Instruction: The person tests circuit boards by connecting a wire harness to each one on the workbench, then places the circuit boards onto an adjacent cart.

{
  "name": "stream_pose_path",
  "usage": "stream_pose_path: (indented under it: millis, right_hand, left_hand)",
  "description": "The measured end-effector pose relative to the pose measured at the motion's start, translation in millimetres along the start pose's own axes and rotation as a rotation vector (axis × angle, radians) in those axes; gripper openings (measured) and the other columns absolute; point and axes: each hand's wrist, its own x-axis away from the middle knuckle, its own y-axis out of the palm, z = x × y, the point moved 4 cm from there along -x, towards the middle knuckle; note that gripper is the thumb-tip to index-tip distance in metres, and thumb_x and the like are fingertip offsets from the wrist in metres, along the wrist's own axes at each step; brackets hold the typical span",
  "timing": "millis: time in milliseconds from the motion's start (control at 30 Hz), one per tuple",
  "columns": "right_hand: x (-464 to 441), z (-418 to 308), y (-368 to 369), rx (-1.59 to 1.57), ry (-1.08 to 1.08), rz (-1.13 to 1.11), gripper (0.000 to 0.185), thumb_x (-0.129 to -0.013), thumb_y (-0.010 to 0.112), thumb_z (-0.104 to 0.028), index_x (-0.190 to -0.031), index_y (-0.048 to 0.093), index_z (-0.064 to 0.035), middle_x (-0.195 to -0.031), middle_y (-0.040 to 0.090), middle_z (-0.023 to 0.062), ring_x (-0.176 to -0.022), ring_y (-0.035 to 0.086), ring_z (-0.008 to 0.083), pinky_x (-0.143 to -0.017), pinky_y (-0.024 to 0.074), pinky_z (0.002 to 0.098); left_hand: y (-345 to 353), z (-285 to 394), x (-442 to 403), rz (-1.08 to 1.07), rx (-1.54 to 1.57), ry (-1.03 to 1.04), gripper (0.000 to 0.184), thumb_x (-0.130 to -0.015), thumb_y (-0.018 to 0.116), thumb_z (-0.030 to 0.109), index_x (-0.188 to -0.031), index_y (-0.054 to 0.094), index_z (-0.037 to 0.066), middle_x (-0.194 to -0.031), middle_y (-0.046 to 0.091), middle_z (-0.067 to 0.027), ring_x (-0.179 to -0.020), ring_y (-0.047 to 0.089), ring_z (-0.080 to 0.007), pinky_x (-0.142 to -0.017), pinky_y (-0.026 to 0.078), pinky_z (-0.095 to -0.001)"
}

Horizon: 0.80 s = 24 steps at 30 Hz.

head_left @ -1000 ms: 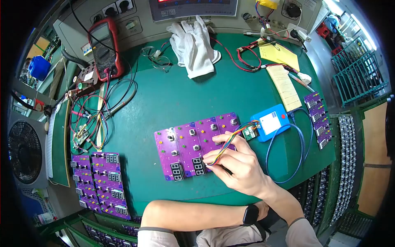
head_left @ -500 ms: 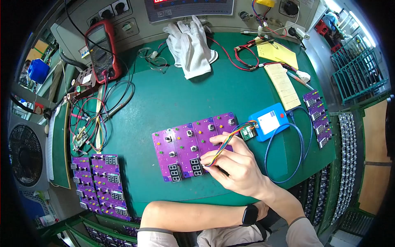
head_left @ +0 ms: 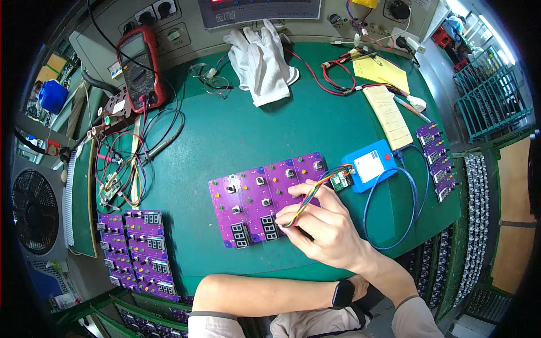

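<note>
My right hand (head_left: pixel 324 228) pinches the end of a rainbow-coloured wire cable (head_left: pixel 307 198) against a purple circuit board panel (head_left: pixel 253 197). The fingertips are beside a three-digit display (head_left: pixel 269 227); the connector tip itself is hidden by them. Knobs and small coloured LEDs stand on the panel. The cable's other end joins a small green board (head_left: pixel 340 181) at a blue programmer box (head_left: pixel 368 167) with a white label and red button. My left forearm lies across the bench's front edge, and my left hand (head_left: pixel 359 286) is tucked under the right forearm, fingers hidden.
More purple boards (head_left: pixel 147 245) are stacked at the left front, others (head_left: pixel 435 160) at the right edge. A red multimeter (head_left: pixel 139 70), tangled leads, white gloves (head_left: pixel 262 65) and yellow notes (head_left: pixel 381 73) sit farther back. A blue cable (head_left: pixel 369 225) loops right of my hand.
Almost nothing differs: the right hand stays at the same place on the panel with the cable. The whole view has shifted very slightly.
</note>
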Motion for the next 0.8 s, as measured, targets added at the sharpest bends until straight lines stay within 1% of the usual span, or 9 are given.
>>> stream_pose_path:
  millis: [100,267,300,367,533,733,800]
  right_hand:
    - [-0.3,0.0,0.1,-0.001,-0.002,-0.004,0.024,-0.072,0.082,0.001,-0.095,0.075,-0.0053,-0.097,0.075,0.0048,-0.112,0.063,0.0321,-0.096,0.0514,0.0445]
    - [0.1,-0.2,0.1,0.009,-0.011,-0.009,0.026,-0.071,0.082,0.001,-0.096,0.074,-0.0063,-0.098,0.074,0.0038,-0.113,0.063,0.0322,-0.097,0.0510,0.0455]
    - [0.0,-0.5,-0.1,0.010,-0.011,-0.009,0.026,-0.071,0.082,0.001,-0.096,0.074,-0.0063,-0.098,0.074,0.0038,-0.113,0.063,0.0322,-0.097,0.0510,0.0455]
    - [-0.6,-1.1,-0.6,0.021,-0.011,-0.017,0.026,-0.072,0.082,0.000,-0.095,0.074,-0.0068,-0.099,0.074,0.0033,-0.113,0.062,0.0323,-0.097,0.0508,0.0457]
    - [-0.7,-1.7,0.4,0.026,-0.014,-0.012,0.025,-0.072,0.082,-0.001,-0.095,0.075,-0.0073,-0.099,0.073,0.0027,-0.113,0.062,0.0321,-0.097,0.0506,0.0458]
    - [1.1,-1.9,0.3,0.062,-0.020,-0.013,0.022,-0.075,0.080,-0.003,-0.096,0.075,-0.0066,-0.099,0.072,0.0017,-0.113,0.062,0.0310,-0.098,0.0508,0.0449]
    - [1.8,-2.4,0.4,0.082,-0.033,-0.040,0.023,-0.075,0.080,-0.003,-0.097,0.075,-0.0066,-0.099,0.072,0.0016,-0.113,0.062,0.0311,-0.098,0.0510,0.0448]
  left_hand:
    - [12.5,14.0,-6.4,0.019,0.006,-0.010,0.042,-0.085,0.059,0.024,-0.115,0.073,-0.001,-0.122,0.071,-0.0140,-0.116,0.065,-0.0337,-0.098,0.053,-0.0453]
    - [21.7,8.1,-2.4,0.045,0.015,-0.022,0.043,-0.085,0.059,0.025,-0.115,0.073,-0.002,-0.122,0.071,-0.0151,-0.115,0.065,-0.0336,-0.096,0.054,-0.0448]
    - [22.0,7.8,-2.3,0.079,0.014,-0.030,0.043,-0.085,0.059,0.025,-0.115,0.073,-0.002,-0.121,0.071,-0.0149,-0.113,0.066,-0.0337,-0.094,0.055,-0.0447]
    - [15.6,4.0,-2.4,0.112,0.013,-0.038,0.043,-0.085,0.059,0.025,-0.116,0.072,-0.002,-0.119,0.072,-0.0146,-0.111,0.067,-0.0337,-0.092,0.055,-0.0447]
    - [-2.2,-1.8,-1.8,0.072,-0.003,-0.094,0.042,-0.085,0.059,0.024,-0.116,0.073,-0.002,-0.116,0.073,-0.0138,-0.108,0.067,-0.0332,-0.089,0.056,-0.0443]
    - [-30.6,-7.3,-11.6,0.085,-0.016,-0.114,0.042,-0.085,0.060,0.024,-0.116,0.073,0.000,-0.112,0.074,-0.0130,-0.104,0.068,-0.0327,-0.086,0.056,-0.0439]
    - [-39.3,-13.6,0.6,0.080,-0.023,-0.131,0.042,-0.085,0.060,0.024,-0.116,0.073,0.000,-0.111,0.074,-0.0127,-0.103,0.069,-0.0325,-0.085,0.057,-0.0437]
